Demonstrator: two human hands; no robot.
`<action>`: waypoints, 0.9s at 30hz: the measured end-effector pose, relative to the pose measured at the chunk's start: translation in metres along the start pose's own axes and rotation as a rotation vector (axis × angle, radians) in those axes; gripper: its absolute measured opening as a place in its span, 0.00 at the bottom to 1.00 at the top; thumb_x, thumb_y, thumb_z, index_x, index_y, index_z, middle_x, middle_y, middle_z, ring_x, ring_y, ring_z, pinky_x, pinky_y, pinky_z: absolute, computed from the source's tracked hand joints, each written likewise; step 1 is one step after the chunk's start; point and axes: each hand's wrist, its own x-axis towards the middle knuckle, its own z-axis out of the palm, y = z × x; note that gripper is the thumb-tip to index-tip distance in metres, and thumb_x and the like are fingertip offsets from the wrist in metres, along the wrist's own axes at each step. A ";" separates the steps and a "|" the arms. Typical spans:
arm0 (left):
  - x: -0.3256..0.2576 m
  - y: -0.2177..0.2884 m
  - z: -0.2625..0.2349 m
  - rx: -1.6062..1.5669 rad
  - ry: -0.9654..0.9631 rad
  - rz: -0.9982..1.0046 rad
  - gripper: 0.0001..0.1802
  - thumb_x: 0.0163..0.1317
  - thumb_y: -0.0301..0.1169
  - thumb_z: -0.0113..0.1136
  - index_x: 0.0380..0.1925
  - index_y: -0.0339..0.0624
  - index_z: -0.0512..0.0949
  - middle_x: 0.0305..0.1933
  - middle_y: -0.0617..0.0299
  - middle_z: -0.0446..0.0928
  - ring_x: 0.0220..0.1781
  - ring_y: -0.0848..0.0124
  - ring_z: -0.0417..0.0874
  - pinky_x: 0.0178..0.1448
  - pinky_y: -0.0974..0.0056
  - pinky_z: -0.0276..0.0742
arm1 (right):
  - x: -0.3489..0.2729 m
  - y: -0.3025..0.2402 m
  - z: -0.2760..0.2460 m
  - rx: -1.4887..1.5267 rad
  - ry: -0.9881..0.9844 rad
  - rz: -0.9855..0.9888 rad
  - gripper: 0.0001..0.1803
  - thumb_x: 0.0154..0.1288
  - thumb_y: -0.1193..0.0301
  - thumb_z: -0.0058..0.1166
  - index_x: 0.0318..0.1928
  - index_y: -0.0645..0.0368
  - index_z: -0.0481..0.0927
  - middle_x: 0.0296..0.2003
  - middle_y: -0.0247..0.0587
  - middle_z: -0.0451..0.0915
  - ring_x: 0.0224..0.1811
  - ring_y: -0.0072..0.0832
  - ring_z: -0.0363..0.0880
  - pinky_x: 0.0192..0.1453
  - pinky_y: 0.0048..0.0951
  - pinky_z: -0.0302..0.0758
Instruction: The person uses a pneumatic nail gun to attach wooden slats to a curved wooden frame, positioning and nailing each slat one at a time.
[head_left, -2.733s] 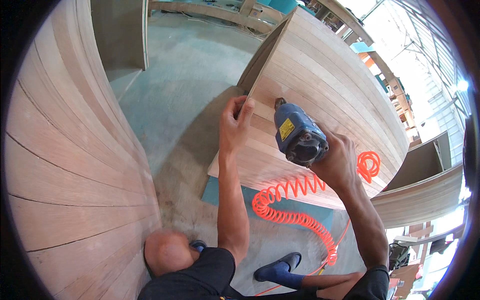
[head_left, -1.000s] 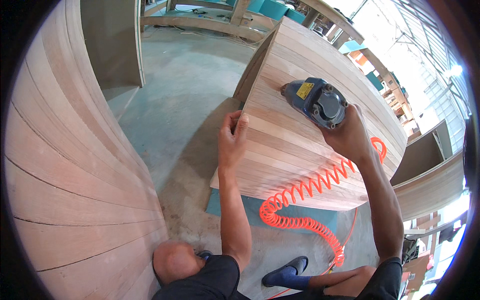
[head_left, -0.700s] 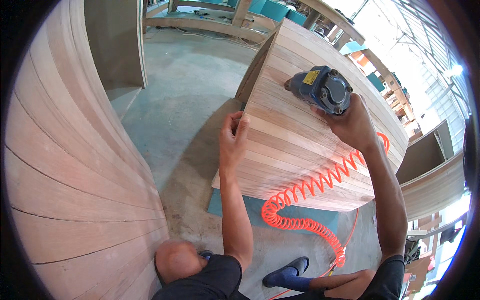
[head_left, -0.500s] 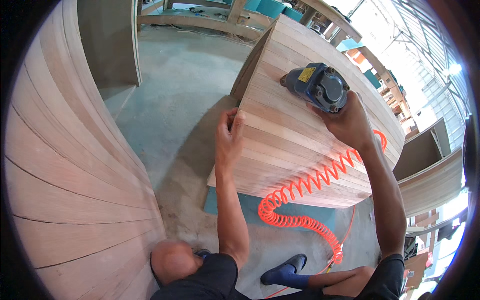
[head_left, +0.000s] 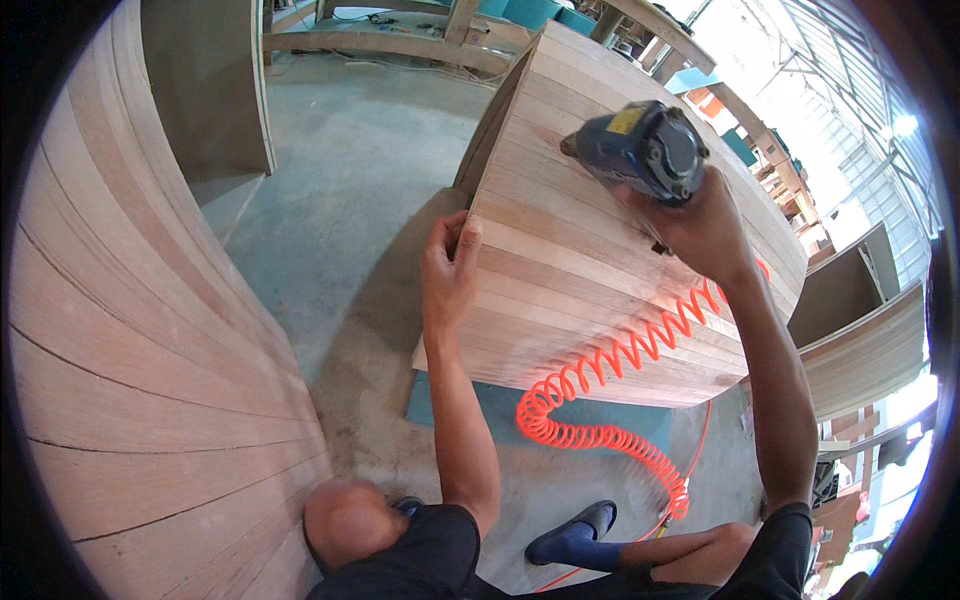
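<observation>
Right hand (head_left: 708, 230) clamped round blue air tool (head_left: 640, 150); left hand (head_left: 450, 268) (half-curled) grasping edge of slatted panel (head_left: 560, 255)

Glare overexposes the upper right, a soft shadow darkens the floor (head_left: 365, 290), and fisheye distortion bends peripheral edges.

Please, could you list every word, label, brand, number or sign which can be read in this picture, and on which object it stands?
Readable text: none.
Yellow label on the blue tool in the right hand: too small and blurred to read.
Slatted wooden piece at the left hand: no lettering visible.
Orange coiled hose: no marking that I can make out.
</observation>
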 end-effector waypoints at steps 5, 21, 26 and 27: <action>-0.010 -0.007 -0.006 0.090 0.045 -0.080 0.23 0.73 0.47 0.59 0.45 0.33 0.79 0.36 0.63 0.80 0.42 0.74 0.77 0.49 0.67 0.73 | -0.059 0.023 0.006 0.083 -0.087 0.031 0.16 0.62 0.66 0.69 0.44 0.65 0.84 0.27 0.39 0.85 0.21 0.17 0.79 0.25 0.28 0.76; 0.104 0.086 0.069 0.085 0.078 0.236 0.22 0.74 0.39 0.49 0.49 0.28 0.81 0.52 0.43 0.82 0.54 0.54 0.82 0.61 0.59 0.73 | -0.222 0.110 -0.011 -0.088 -0.558 0.615 0.18 0.59 0.60 0.71 0.40 0.62 0.87 0.25 0.50 0.85 0.27 0.34 0.84 0.37 0.39 0.78; 0.106 0.073 0.093 0.295 0.313 0.396 0.21 0.72 0.37 0.50 0.37 0.27 0.82 0.37 0.40 0.81 0.42 0.47 0.81 0.51 0.53 0.75 | -0.253 0.132 -0.010 0.112 -0.412 0.586 0.18 0.58 0.62 0.70 0.43 0.60 0.87 0.29 0.50 0.86 0.30 0.32 0.85 0.38 0.38 0.79; 0.106 0.073 0.093 0.297 0.310 0.401 0.20 0.72 0.37 0.50 0.36 0.27 0.82 0.35 0.41 0.80 0.40 0.47 0.81 0.50 0.52 0.75 | -0.255 0.132 -0.011 0.164 -0.399 0.586 0.18 0.58 0.62 0.70 0.44 0.60 0.86 0.30 0.49 0.86 0.30 0.31 0.84 0.38 0.37 0.79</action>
